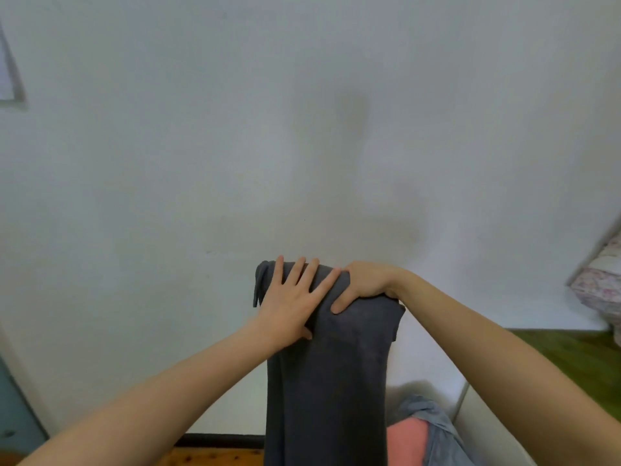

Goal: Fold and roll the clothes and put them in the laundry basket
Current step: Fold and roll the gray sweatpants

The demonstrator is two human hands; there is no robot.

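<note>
Pale wall (302, 112) behind grey garment (329, 381), wooden floor (218, 457) below

Noted a dark grey garment (329, 364) held up at centre, hanging to 6 o'clock before a pale wall (302, 129). Found the left hand (295, 297) laid flat on its upper front, fingers straight and spread. Found the right hand (363, 284) gripping its top edge, thumb on the front. Recorded pink cloth (405, 442) and blue cloth (433, 422) at 5 o'clock, a green surface (571, 358) at 4 o'clock.
</note>
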